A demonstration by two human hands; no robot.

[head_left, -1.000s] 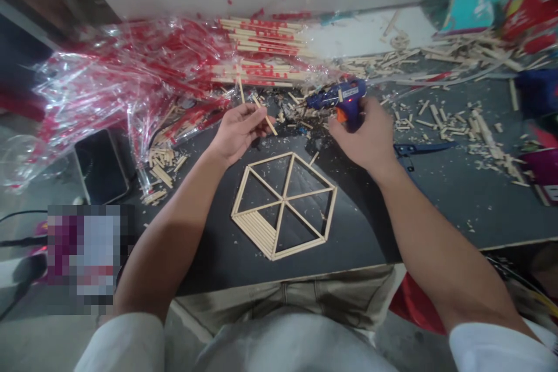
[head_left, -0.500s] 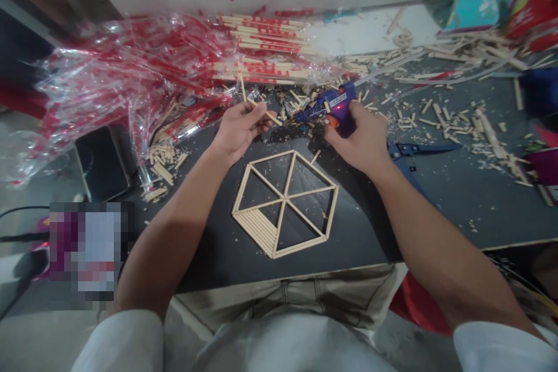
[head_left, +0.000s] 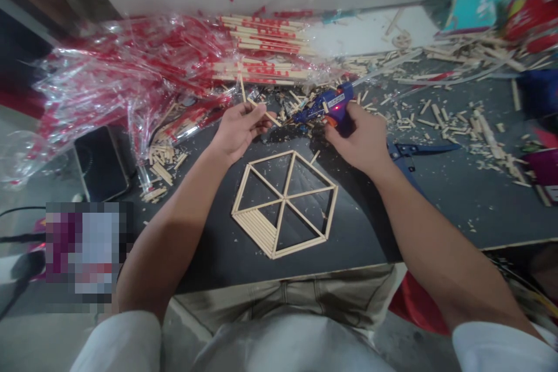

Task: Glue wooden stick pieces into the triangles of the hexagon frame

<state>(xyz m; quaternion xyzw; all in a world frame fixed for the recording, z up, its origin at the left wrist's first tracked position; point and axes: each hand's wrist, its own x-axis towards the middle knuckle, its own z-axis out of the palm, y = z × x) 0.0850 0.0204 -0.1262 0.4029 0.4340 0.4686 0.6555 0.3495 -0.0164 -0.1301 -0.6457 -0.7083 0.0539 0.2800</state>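
Note:
A thin wooden stick [head_left: 273, 119] is pinched between the thumb and fingers of my left hand [head_left: 241, 129]. My right hand [head_left: 364, 135] is wrapped round the grip of a blue hot glue gun [head_left: 339, 102] with a small red light on its side. The gun's nozzle points left, close to the stick's end; whether they touch I cannot tell. Below both hands, a hexagonal frame of sticks [head_left: 285, 195] with spokes lies flat on the dark table [head_left: 209, 261]. Its lower-left section is partly filled with sticks laid side by side, and a short piece pokes out past its upper-right edge.
Blue-handled pruning shears [head_left: 412, 154] lie right of my right hand. Chopsticks with red wrappers [head_left: 265, 35] and crumpled plastic wrapping [head_left: 131, 70] fill the back left. Cut stick pieces [head_left: 440, 116] are scattered rightward. A phone [head_left: 102, 163] sits at the left edge.

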